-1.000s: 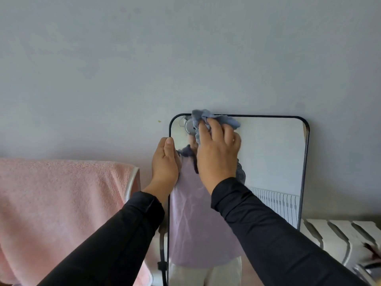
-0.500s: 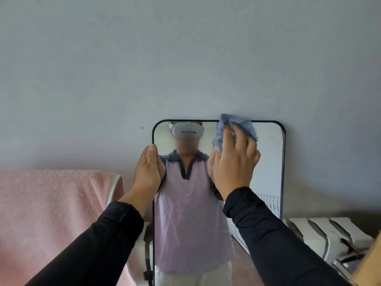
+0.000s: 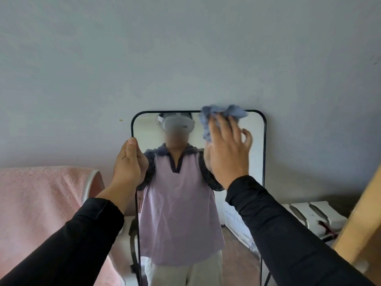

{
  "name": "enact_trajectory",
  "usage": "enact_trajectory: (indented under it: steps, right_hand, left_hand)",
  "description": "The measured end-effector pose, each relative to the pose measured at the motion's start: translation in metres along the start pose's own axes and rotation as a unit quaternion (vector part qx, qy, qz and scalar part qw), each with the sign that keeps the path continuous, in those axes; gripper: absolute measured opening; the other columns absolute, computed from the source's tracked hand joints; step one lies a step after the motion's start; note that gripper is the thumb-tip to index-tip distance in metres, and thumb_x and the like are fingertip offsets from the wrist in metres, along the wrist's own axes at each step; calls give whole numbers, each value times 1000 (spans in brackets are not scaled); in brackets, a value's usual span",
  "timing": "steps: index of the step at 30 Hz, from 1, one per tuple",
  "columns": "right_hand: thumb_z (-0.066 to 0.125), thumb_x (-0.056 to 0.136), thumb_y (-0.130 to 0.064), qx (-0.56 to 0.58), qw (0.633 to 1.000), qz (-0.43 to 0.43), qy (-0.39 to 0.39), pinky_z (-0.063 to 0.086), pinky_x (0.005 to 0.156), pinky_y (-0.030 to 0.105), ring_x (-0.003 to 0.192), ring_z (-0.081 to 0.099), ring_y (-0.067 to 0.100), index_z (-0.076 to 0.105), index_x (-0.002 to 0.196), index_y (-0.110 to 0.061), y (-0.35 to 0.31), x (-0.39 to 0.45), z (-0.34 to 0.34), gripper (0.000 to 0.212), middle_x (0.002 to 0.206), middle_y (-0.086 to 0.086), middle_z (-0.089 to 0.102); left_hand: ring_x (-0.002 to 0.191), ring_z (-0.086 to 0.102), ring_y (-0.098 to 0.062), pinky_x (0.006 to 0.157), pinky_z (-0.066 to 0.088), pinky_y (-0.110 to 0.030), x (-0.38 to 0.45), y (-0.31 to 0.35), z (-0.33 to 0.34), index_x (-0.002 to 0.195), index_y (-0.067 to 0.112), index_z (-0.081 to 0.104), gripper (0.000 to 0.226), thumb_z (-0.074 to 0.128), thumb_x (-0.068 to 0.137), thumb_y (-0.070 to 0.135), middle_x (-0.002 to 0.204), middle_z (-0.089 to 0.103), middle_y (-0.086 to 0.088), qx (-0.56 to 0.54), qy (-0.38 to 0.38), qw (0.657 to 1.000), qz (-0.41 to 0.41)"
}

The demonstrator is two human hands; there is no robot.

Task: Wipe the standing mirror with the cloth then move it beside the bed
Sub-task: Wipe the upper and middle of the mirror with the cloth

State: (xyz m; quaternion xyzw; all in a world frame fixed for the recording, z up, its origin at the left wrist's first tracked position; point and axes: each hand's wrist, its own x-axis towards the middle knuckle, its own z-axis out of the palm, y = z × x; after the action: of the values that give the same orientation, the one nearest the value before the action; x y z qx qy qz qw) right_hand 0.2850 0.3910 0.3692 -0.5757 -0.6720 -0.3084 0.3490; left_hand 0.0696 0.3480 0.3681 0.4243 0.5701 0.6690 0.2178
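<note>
A tall standing mirror [image 3: 256,141] with a thin black frame and rounded top corners leans against the grey wall. It reflects a person in a lilac top. My left hand [image 3: 129,164] grips the mirror's left edge, thumb on the frame. My right hand [image 3: 227,149] presses a crumpled blue cloth [image 3: 222,114] against the glass at the upper right, fingers spread over it. The cloth bunches up over the top edge of the frame. The mirror's foot is out of view.
A pink towel [image 3: 41,203] hangs over a rail at the left, close to the mirror. White slatted furniture [image 3: 315,213] lies low at the right behind the mirror. A tan wooden board [image 3: 362,223] leans in at the right edge.
My right hand has swept the cloth along the top of the glass from the left corner toward the right. My left hand has kept its grip on the left edge.
</note>
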Motion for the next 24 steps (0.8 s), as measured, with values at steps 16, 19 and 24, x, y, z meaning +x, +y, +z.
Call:
enact_trajectory:
  steps: [16, 19, 24]
  right_hand:
    - [33, 93, -29, 8, 993, 113, -33, 36, 99, 46, 135, 37, 27, 37, 151, -24, 51, -23, -4, 58, 159, -3, 35]
    - [33, 91, -29, 41, 989, 139, -18, 35, 106, 44, 136, 36, 31, 36, 151, -16, 27, -24, -3, 61, 160, 4, 31]
    - [35, 99, -21, 29, 996, -67, -45, 28, 119, 45, 143, 33, 37, 30, 155, -7, 16, -48, 12, 58, 159, 14, 32]
  left_hand:
    - [116, 56, -37, 91, 42, -40, 21, -24, 0, 129, 7, 55, 60, 26, 104, 53, 123, 60, -21, 39, 18, 999, 1]
    - [119, 55, -29, 89, 36, -27, 20, -24, 2, 133, 10, 56, 59, 25, 105, 52, 127, 61, -13, 47, 44, 998, -10]
    - [125, 53, -26, 87, 35, -16, 22, -25, 5, 137, 17, 56, 74, 19, 97, 68, 126, 60, -4, 59, 54, 997, -14]
